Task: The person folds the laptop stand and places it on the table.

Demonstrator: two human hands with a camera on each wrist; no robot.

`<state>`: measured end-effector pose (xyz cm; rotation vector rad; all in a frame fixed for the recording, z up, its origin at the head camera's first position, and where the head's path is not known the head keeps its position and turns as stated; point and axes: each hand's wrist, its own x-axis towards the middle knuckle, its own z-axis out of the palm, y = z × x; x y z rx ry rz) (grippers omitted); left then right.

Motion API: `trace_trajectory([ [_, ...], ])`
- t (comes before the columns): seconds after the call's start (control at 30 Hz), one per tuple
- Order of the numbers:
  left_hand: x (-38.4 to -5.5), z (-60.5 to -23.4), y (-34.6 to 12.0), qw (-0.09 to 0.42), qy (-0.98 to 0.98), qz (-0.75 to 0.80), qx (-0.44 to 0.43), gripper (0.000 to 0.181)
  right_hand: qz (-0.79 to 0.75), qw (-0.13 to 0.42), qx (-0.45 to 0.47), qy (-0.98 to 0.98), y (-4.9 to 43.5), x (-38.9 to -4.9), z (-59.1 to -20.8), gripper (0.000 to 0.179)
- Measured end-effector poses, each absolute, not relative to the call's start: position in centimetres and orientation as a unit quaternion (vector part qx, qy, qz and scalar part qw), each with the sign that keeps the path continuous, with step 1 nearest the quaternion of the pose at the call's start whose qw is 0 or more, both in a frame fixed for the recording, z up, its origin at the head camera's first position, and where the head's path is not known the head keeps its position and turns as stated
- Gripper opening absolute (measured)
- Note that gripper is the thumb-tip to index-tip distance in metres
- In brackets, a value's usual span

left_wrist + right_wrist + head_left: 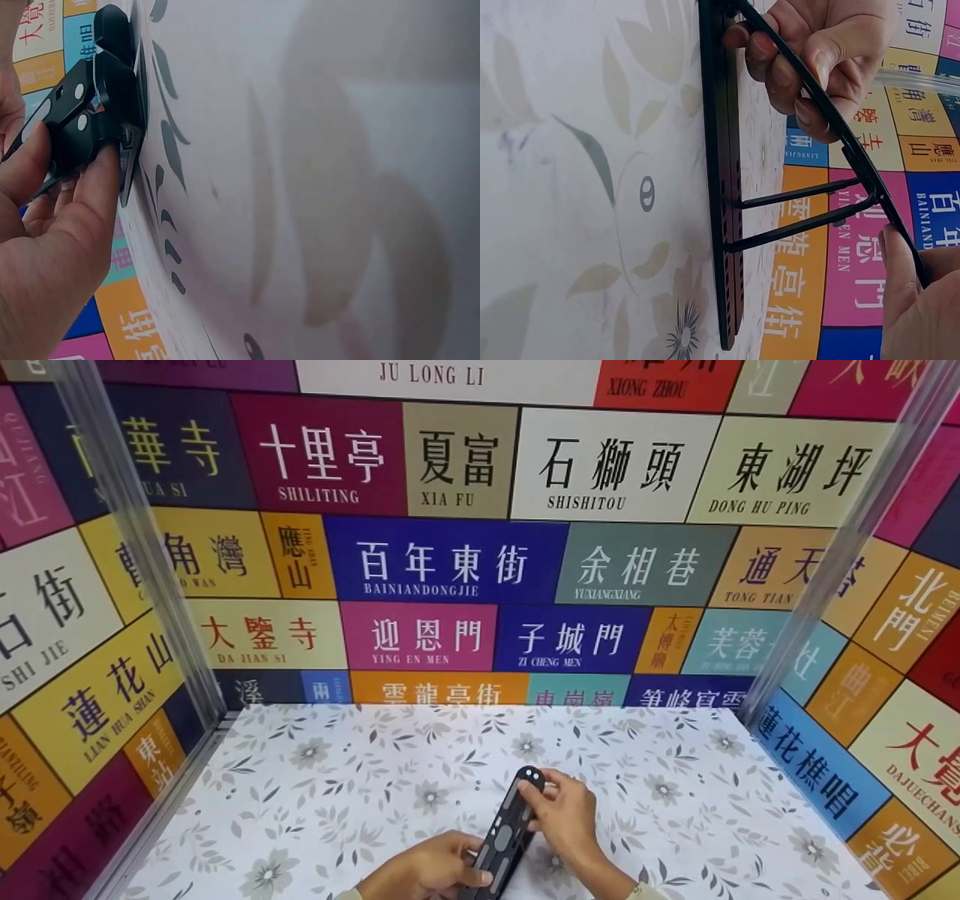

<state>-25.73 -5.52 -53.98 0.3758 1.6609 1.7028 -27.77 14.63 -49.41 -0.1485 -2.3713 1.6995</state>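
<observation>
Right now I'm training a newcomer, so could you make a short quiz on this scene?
1. Which hand grips the far end of the black folding stand?
2. True or false: the stand is folded flat.
3. Fill in: the tablecloth shows leaves and ____.

Key:
1. The right hand; the left hand holds the near end.
2. False: in the right wrist view, struts span between panel and base.
3. Flowers.

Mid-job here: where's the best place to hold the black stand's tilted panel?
Probably the raised far end of the panel, pinched across its thin edge from the right, where the right hand grips. The panel slants up and away from the base, linked by slim struts, so that end leaves space beneath. The left hand can steady the other end, where panel and base meet.
</observation>
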Motion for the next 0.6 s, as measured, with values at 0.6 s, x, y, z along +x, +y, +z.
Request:
trace_trajectory([
  [0.6,-26.12,-53.96,-5.97,0.357,0.657,0.652,0.126,0.025,0.58,0.149,-0.06,-0.799,14.51,-27.2,-49.84,0.035],
])
